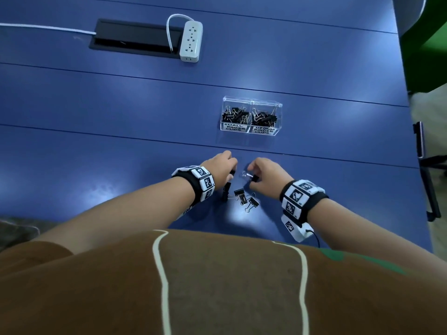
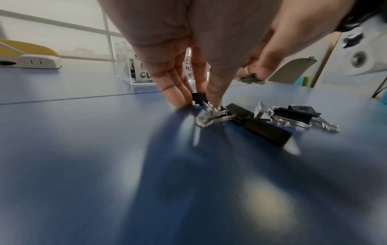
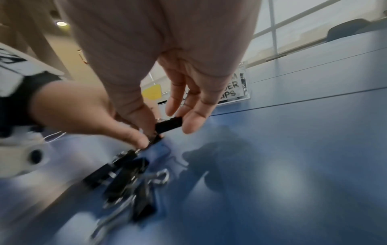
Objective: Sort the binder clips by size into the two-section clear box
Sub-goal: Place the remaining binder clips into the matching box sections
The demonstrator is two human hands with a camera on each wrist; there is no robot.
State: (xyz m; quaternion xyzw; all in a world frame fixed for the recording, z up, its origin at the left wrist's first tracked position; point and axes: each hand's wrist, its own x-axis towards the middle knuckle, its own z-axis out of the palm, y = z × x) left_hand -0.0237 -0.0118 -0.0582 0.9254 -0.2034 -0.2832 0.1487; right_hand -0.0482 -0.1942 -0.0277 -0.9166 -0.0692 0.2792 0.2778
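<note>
Strip: a white power strip (image 1: 191,41) lies far back on the left of the blue table (image 1: 121,112), next to a black cable hatch (image 1: 135,35).
Left hand: the left hand (image 1: 219,171) points fingers down at the table; its grip is narrow, thumb and fingertips (image 2: 178,97) pinching a small clip (image 2: 199,97) that touches the table.
Loose clips: a little heap of black clips (image 1: 242,197) with wire handles lies between the two wrists, just nearer the person than both hands; some overlap one another.
Right hand: the right hand (image 1: 266,175) is just beside the left, its grip closed on a black clip (image 3: 168,126) held between thumb and fingers slightly above the table.
Box: the clear box (image 1: 251,117) stands beyond the hands, well apart from them. Left section is labelled SMALL BINDER CLIPS, right section MEDIUM BINDER CLIPS; each holds a pile of black clips.
Bands: both wrists carry black bands with black-and-white marker tiles.
</note>
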